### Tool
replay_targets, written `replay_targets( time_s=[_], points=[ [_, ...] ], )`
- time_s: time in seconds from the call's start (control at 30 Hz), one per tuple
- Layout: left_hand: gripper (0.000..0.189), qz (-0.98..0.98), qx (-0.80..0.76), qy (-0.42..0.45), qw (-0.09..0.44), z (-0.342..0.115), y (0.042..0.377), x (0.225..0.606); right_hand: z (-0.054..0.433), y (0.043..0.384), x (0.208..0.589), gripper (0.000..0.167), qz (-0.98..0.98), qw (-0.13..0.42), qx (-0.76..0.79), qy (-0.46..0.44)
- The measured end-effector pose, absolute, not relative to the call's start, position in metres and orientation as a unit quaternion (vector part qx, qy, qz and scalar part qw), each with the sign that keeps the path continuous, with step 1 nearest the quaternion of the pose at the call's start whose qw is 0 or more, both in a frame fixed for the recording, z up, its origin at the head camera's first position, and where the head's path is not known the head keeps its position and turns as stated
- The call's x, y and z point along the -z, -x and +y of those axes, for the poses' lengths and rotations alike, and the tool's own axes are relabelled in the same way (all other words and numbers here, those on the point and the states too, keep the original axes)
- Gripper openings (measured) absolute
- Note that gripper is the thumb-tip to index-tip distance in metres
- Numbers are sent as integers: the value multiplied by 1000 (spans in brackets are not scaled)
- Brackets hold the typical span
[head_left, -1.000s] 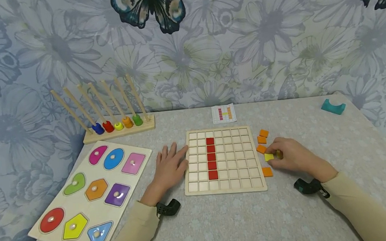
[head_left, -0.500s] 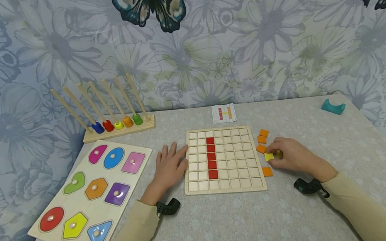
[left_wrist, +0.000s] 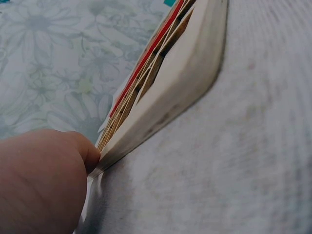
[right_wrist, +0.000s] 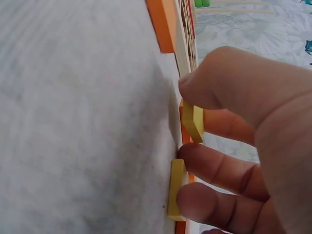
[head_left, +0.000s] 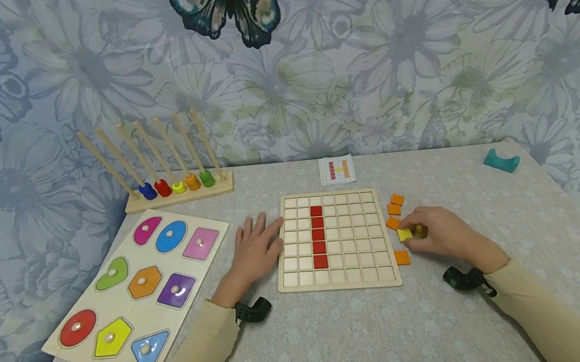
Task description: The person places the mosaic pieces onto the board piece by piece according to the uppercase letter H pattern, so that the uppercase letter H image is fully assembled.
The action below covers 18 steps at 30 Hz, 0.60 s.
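Pale wooden square-celled grid board: lying flat on the light grey, faintly patterned counter; taken as centre of the clock, with 12 o'clock toward the flower-printed wall.
Right hand: at 3 o'clock, just outside the board's edge, with thumb and fingers grasping a small yellow square tile.
Second yellow square tile: low beneath the same hand's other fingers; cannot tell whether touching them.
Left hand: at 9 o'clock, fingers released and spread, resting against the board's edge.
Red square tiles: five, seated in a single column, third from the 9 o'clock edge.
Orange square tiles: four in sight from the head camera, three between 2 and 3 o'clock, one near 4 o'clock beside the board.
White printed pattern card: at 12 o'clock, showing red, yellow and orange squares.
Wooden peg rack: near 10 o'clock, with beads in blue, red, yellow, orange and green.
Wooden puzzle board with knobbed coloured shapes: between 8 and 9 o'clock, set aslant.
Teal curved piece: between 2 and 3 o'clock, well apart.
Beige sleeves: reaching in from 5 and 7 o'clock.
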<state>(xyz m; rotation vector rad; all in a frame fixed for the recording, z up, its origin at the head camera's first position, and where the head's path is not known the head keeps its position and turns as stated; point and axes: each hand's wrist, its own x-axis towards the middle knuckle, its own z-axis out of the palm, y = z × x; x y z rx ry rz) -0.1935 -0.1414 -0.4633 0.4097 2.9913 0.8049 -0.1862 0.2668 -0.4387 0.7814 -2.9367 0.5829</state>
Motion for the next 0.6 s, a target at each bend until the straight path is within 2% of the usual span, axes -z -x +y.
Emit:
replay_targets(
  time_s=[0.43, 0.6],
  points=[
    [52, 957, -258, -131, 1, -141, 193, 462, 260, 191, 431, 26, -949, 17, -184, -256],
    [52, 957, -260, -130, 6, -141, 193, 462, 249, 195, 425, 30, -947, -3, -197, -253]
  ],
)
